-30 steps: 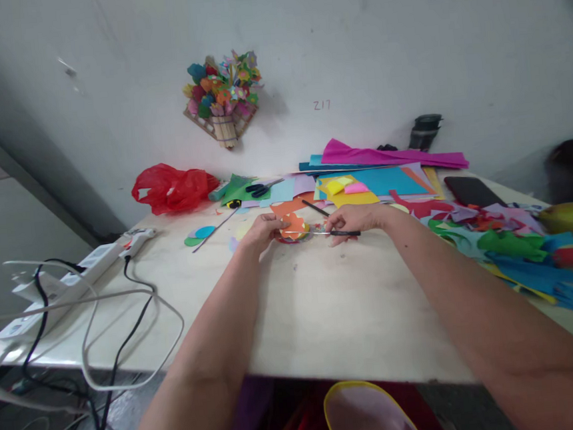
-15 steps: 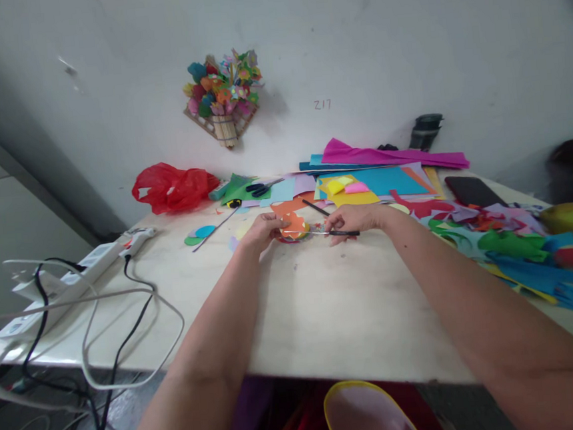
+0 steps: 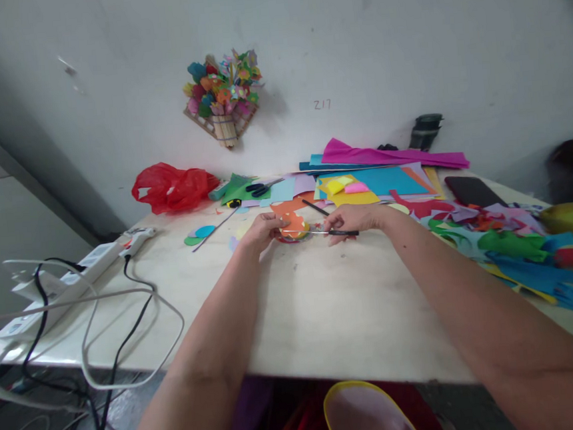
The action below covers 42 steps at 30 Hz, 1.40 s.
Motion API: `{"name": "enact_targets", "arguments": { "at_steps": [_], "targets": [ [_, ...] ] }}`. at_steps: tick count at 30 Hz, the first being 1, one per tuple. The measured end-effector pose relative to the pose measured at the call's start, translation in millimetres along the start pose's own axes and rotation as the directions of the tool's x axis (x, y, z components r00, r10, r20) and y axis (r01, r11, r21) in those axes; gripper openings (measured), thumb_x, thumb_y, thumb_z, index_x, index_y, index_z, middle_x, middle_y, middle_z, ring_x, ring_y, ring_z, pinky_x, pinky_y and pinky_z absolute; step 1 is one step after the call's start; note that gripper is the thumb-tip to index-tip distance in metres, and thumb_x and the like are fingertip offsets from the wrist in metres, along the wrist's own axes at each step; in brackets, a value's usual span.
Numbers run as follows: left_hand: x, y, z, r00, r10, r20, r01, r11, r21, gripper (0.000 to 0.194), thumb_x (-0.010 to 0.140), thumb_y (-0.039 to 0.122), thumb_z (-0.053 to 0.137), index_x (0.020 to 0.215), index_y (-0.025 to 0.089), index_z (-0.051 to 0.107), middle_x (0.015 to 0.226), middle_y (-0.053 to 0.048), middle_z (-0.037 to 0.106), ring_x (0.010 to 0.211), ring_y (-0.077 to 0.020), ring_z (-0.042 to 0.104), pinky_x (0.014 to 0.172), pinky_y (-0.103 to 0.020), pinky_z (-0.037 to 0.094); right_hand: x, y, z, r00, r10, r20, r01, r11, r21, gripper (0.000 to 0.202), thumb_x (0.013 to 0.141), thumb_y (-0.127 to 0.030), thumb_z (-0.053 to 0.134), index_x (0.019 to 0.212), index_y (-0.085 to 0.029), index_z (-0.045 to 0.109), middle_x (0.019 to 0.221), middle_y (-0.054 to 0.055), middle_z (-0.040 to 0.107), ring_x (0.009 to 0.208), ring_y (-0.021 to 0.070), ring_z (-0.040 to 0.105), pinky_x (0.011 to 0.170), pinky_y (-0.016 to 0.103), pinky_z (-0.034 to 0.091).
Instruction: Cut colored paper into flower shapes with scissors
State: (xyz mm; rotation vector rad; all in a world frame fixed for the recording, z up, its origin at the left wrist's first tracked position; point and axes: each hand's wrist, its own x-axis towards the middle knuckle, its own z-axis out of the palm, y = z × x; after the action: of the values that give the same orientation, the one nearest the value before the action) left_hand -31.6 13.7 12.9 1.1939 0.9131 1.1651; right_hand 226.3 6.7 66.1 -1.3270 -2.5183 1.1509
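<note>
My left hand (image 3: 264, 230) pinches the left edge of an orange paper piece (image 3: 294, 222) with a wavy rim. Fingers closed, my right hand (image 3: 344, 222) grips a slim tool (image 3: 344, 233) with a black handle and a thin silver shaft. That shaft reaches left across the front of the orange piece; whether it touches cannot be made out. A thin black stick (image 3: 314, 206) runs up from behind my right fingers, its lower end hidden. Under the orange piece shows part of a round, multicoloured thing (image 3: 293, 240), too small to name.
Dark-handled scissors (image 3: 259, 189), a red plastic bag (image 3: 174, 188) and coloured sheets (image 3: 388, 180) lie along the back. Paper scraps (image 3: 509, 239) and a black phone (image 3: 474, 190) are to the right. At left, a power strip (image 3: 84, 276) trails cables over the table edge.
Almost nothing differs. The orange piece has turned or tilted very slightly, while both hands stay in about the same place.
</note>
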Motion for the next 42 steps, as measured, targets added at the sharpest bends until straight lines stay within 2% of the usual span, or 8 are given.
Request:
{"name": "enact_targets", "arguments": {
  "at_steps": [13, 19, 26, 34, 42],
  "targets": [
    [-1, 1, 1.8, 1.000, 0.004, -0.015, -0.004, 1.000, -0.004, 0.024, 0.049, 0.016, 0.081, 0.049, 0.014, 0.057, 0.047, -0.001, 0.056, 0.043, -0.0094, 0.051, 0.046, -0.022, 0.038, -1, -2, 2, 1.000, 0.003, -0.016, -0.001, 0.995, 0.103, 0.049, 0.056, -0.052, 0.085, 0.087, -0.016, 0.073, 0.061, -0.002, 0.057, 0.053, 0.0087, 0.046, 0.052, 0.024, 0.037],
    [-1, 1, 1.2, 1.000, 0.013, -0.016, -0.013, 1.000, -0.011, 0.025, 0.051, 0.016, 0.081, 0.049, 0.014, 0.056, 0.048, -0.002, 0.057, 0.043, -0.0098, 0.052, 0.046, -0.022, 0.039, -4, -7, 4, 1.000, 0.001, -0.026, 0.003, 0.990, 0.143, 0.042, 0.057, -0.050, 0.087, 0.076, -0.017, 0.070, 0.057, -0.003, 0.056, 0.049, 0.0076, 0.047, 0.047, 0.022, 0.038],
    [-2, 3, 2.4, 0.999, 0.016, -0.041, -0.016, 1.000, -0.013, 0.028, 0.053, 0.014, 0.082, 0.049, 0.014, 0.054, 0.047, 0.000, 0.055, 0.041, -0.0085, 0.051, 0.045, -0.021, 0.039, -2, -7, 7, 1.000, 0.025, -0.017, -0.022, 0.988, 0.150, 0.045, 0.060, -0.053, 0.086, 0.081, -0.018, 0.068, 0.056, -0.003, 0.059, 0.047, 0.0092, 0.052, 0.046, 0.023, 0.044],
    [-2, 3, 1.2, 0.999, 0.017, -0.047, -0.019, 0.999, -0.027, 0.023, 0.053, 0.014, 0.080, 0.050, 0.013, 0.057, 0.048, -0.001, 0.058, 0.043, -0.0103, 0.053, 0.045, -0.022, 0.040, -3, -14, 8, 0.999, 0.041, -0.031, -0.036, 0.991, 0.129, 0.043, 0.062, -0.051, 0.086, 0.080, -0.017, 0.065, 0.054, -0.003, 0.059, 0.045, 0.0084, 0.051, 0.045, 0.021, 0.043],
    [1, 1, -0.9, 0.999, 0.013, -0.040, -0.013, 1.000, -0.016, 0.028, 0.055, 0.014, 0.082, 0.050, 0.014, 0.055, 0.048, 0.000, 0.055, 0.041, -0.0091, 0.051, 0.045, -0.022, 0.039, 0, -15, 10, 0.997, 0.041, -0.059, -0.036, 0.996, 0.087, 0.043, 0.062, -0.051, 0.085, 0.082, -0.017, 0.069, 0.060, -0.001, 0.060, 0.049, 0.0086, 0.050, 0.047, 0.022, 0.043]
  ]
}}
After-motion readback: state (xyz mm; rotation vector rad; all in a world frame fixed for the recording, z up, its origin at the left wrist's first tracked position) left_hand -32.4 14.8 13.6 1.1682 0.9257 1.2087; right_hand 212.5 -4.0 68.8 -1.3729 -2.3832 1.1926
